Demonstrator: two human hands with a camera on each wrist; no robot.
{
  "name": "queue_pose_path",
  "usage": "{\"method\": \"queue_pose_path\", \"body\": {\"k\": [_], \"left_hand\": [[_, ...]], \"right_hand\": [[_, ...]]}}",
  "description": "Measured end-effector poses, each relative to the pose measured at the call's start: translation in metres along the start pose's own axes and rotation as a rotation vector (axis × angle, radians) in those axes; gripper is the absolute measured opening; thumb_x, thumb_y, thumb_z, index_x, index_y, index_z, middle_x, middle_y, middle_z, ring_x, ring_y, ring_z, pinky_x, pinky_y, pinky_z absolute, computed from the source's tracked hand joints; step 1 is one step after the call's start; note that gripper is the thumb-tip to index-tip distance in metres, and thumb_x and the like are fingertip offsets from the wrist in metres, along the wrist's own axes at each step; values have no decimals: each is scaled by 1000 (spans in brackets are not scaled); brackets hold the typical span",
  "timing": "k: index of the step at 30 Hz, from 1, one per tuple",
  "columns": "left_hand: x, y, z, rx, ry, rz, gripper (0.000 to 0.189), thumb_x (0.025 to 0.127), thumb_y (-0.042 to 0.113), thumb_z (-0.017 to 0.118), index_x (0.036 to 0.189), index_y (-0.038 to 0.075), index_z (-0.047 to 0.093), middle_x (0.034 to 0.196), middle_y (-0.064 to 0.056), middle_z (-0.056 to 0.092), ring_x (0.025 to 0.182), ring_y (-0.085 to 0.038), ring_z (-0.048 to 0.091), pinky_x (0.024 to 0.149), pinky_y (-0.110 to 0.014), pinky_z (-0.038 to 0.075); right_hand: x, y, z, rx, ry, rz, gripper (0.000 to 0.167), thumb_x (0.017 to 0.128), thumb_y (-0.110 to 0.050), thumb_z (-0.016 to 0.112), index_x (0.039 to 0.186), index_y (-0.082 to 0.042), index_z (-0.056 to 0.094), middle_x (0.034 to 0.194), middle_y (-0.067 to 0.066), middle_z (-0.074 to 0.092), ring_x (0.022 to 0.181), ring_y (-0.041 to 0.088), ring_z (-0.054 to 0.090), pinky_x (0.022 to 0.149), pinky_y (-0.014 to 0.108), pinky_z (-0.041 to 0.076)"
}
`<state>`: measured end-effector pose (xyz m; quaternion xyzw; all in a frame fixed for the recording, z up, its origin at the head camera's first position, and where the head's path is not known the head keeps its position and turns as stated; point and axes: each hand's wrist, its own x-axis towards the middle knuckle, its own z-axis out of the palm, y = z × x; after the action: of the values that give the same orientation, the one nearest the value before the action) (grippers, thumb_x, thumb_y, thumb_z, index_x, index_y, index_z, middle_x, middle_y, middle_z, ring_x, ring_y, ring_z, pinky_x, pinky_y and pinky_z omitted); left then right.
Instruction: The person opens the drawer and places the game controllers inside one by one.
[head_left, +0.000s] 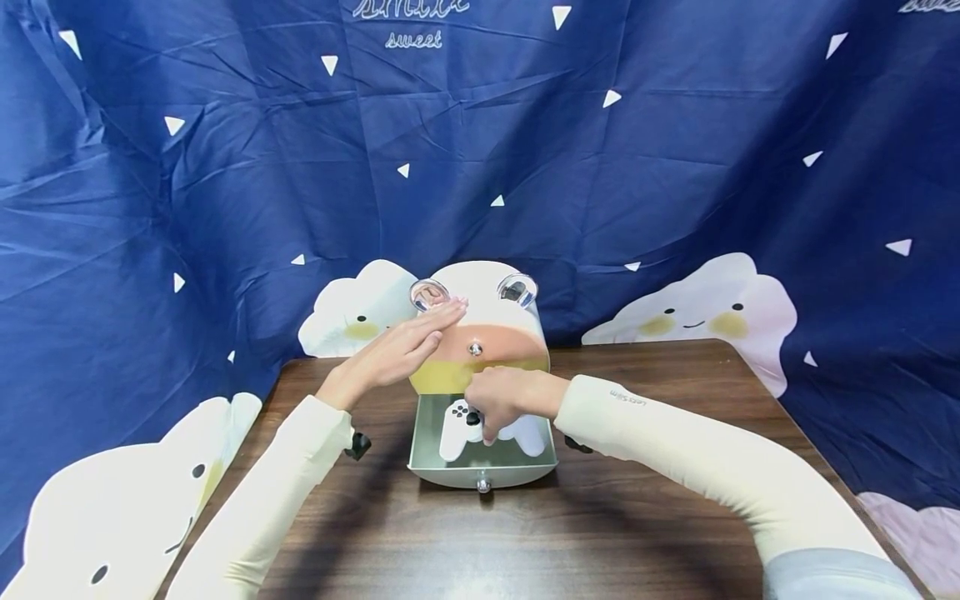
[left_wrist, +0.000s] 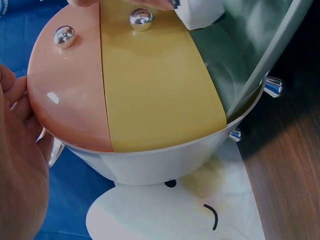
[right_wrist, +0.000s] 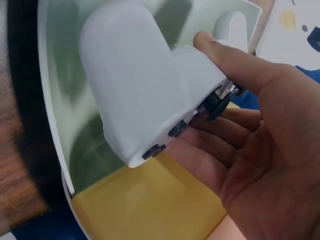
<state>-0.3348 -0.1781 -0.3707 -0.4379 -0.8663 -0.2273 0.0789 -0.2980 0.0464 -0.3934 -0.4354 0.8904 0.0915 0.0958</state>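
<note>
A small cabinet [head_left: 480,287] has a white top, an orange drawer [head_left: 517,342], a yellow drawer [head_left: 435,379] and a green drawer [head_left: 450,477] pulled out at the bottom. My right hand [head_left: 501,396] holds a white game controller [head_left: 453,435] over the green drawer. In the right wrist view the thumb lies along one side of the controller [right_wrist: 135,75], with the fingers on its button side. My left hand [head_left: 401,348], fingers straight, is at the cabinet's upper left. The left wrist view has its fingertips beside the orange front [left_wrist: 70,95]; contact there is hard to tell.
The cabinet stands on a dark brown wooden table [head_left: 480,550], near its back edge. Silver ear-like rings [head_left: 517,289] top the cabinet, and round silver knobs [head_left: 476,349] stick out from its drawers. A blue curtain [head_left: 480,125] with white clouds hangs behind.
</note>
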Motion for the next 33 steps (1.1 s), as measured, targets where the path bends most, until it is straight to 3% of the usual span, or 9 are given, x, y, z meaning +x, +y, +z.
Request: {"method": "queue_pose_path", "body": {"k": [10, 20, 33], "left_hand": [[0, 0, -1, -5, 2, 4, 52, 117, 23, 38, 168, 20, 35, 176, 3, 29, 165, -19, 26, 135, -49, 24], [0, 2, -1, -1, -3, 8, 52, 116, 21, 39, 168, 17, 37, 176, 1, 31, 165, -20, 26, 135, -50, 24], [-1, 3, 0, 9, -1, -10, 52, 116, 22, 39, 168, 20, 36, 176, 3, 30, 165, -19, 26, 136, -46, 23]], "right_hand": [[12, -5, 13, -57, -51, -2, 34, 78, -44, 94, 70, -23, 68, 77, -10, 64, 80, 11, 57, 75, 28, 56], [21, -4, 27, -46, -57, 12, 33, 79, -43, 93, 75, -22, 69, 77, -10, 64, 78, 11, 54, 78, 26, 53], [24, -6, 35, -25, -64, 42, 34, 80, -44, 94, 74, -21, 69, 77, -9, 64, 74, 10, 54, 70, 25, 52]]}}
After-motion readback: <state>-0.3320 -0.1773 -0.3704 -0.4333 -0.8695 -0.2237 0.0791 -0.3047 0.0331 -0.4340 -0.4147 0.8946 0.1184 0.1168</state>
